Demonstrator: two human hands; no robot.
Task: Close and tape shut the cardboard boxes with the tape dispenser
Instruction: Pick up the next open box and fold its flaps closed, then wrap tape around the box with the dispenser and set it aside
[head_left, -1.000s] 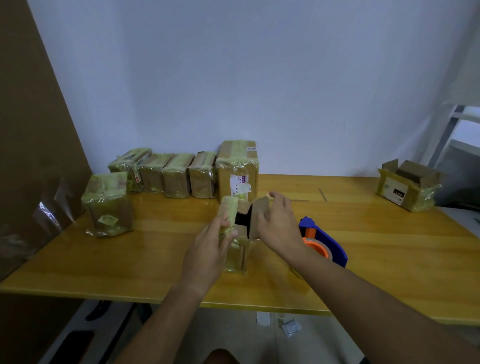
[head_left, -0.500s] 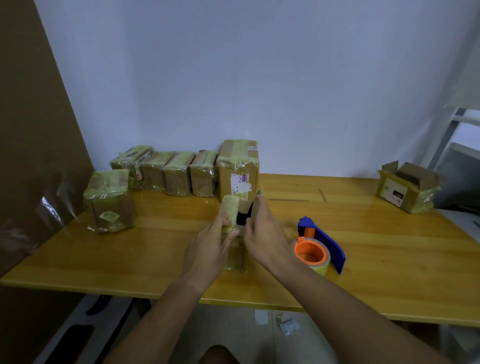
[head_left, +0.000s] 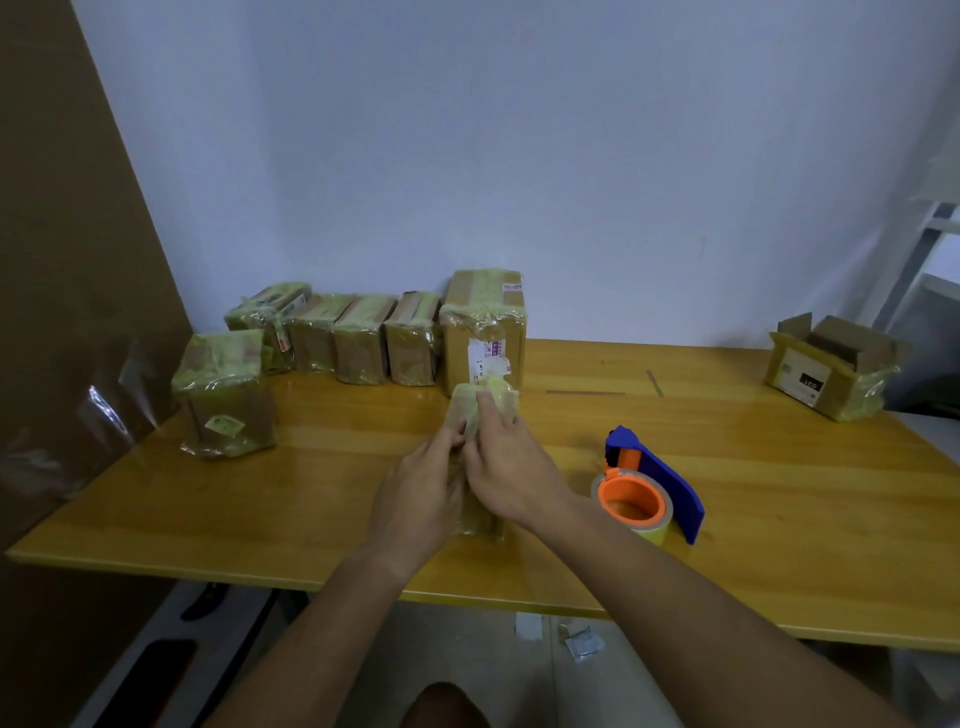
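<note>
A small cardboard box (head_left: 480, 410) wrapped in yellowish tape stands upright in the middle of the wooden table (head_left: 779, 493). Its top flaps are folded down. My left hand (head_left: 421, 493) holds the box's left side, fingers curled round it. My right hand (head_left: 511, 467) presses on the right side and top, with fingers over the flaps. The blue tape dispenser (head_left: 652, 480) with an orange core and a yellow tape roll lies on the table just right of my right wrist, untouched.
Several taped boxes (head_left: 363, 338) line the back wall, with a taller one (head_left: 485, 327) behind the held box. Another taped box (head_left: 223, 392) stands at the left. An open box (head_left: 831, 364) sits at the far right. A brown board (head_left: 67, 260) leans at the left.
The box's right flap stood open a second ago; my right hand has pushed it down, and the top is now shut under my fingers. The left hand has kept its hold.
</note>
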